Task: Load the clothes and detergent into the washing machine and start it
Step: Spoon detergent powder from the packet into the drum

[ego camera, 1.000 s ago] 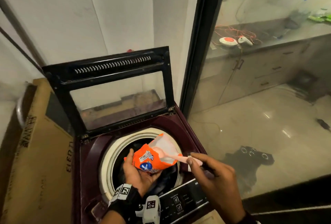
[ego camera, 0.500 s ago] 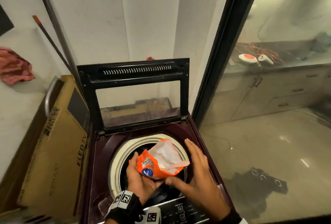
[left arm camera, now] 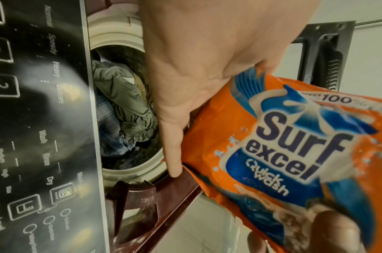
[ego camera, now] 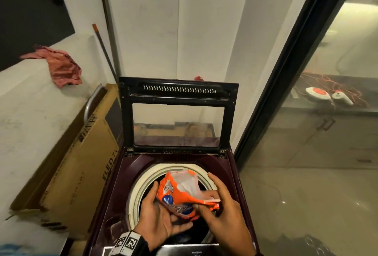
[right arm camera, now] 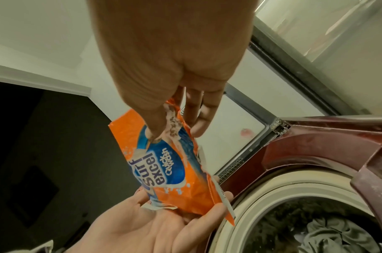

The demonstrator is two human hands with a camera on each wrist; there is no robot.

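Observation:
The maroon top-load washing machine [ego camera: 114,192] stands with its glass lid [ego camera: 178,112] raised. Clothes [left arm camera: 125,102] lie in the drum, a grey-green garment on top [right arm camera: 337,231]. Over the drum mouth my left hand [ego camera: 157,216] cradles the orange detergent pouch [ego camera: 173,194] from below, thumb on its left side and fingers curled under it. My right hand [ego camera: 223,208] pinches the pouch's right end [right arm camera: 172,130] between thumb and fingers. A pale scoop handle [ego camera: 212,201] sticks out of the pouch's open mouth. In the head view my hands hide most of the drum.
The black control panel [left arm camera: 34,119] runs along the machine's near edge. A large cardboard box [ego camera: 81,163] leans at the left. A pink cloth [ego camera: 61,67] lies on the ledge above it, with thin rods [ego camera: 104,51] against the wall. A dark-framed glass partition [ego camera: 306,112] stands close on the right.
A second ago my right hand held the scoop at the pouch's mouth. The scoop now rests in the pouch and my right hand has closed onto the pouch's end. My head has tilted up.

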